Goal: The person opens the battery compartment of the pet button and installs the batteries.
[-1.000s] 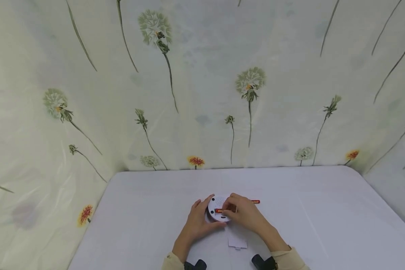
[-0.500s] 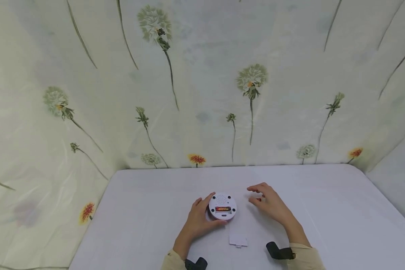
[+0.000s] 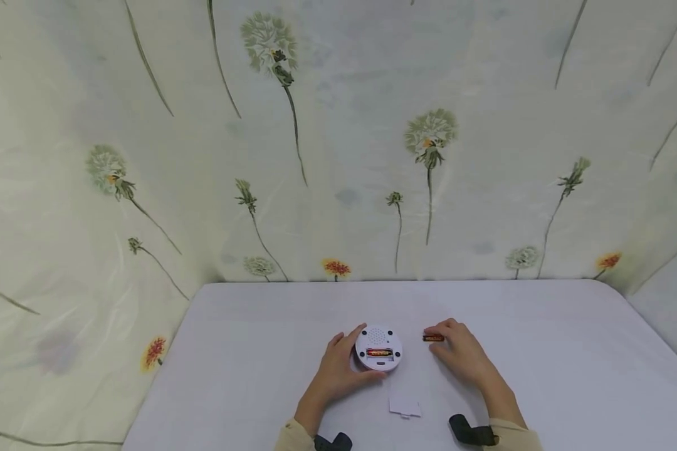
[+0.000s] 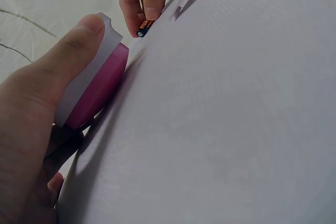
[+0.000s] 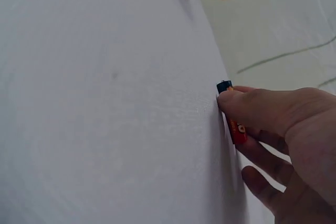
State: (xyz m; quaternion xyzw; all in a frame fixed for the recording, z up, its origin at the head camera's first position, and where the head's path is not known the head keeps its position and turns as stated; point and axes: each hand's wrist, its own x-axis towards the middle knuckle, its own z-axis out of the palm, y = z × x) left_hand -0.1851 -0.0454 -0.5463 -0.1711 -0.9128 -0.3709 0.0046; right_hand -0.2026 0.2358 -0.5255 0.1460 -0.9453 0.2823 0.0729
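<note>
A round white device (image 3: 378,347) with a pink underside (image 4: 100,90) lies face down on the white table (image 3: 541,376). Its battery bay is uncovered and a red battery (image 3: 380,352) sits in it. My left hand (image 3: 338,371) grips the device's left rim, thumb on the edge (image 4: 84,30). To the right, my right hand (image 3: 459,351) pinches a second red battery (image 3: 432,337) that lies on the table (image 5: 233,124). The same battery shows between fingertips (image 4: 144,26) in the left wrist view.
A small white battery cover (image 3: 405,406) lies on the table just in front of the device, between my forearms. Floral fabric (image 3: 338,156) hangs behind and to both sides of the table. Black wrist straps (image 3: 474,432) sit at the bottom edge.
My right hand left the device, moved right across the table and took hold of the loose battery. The left hand kept its hold on the device.
</note>
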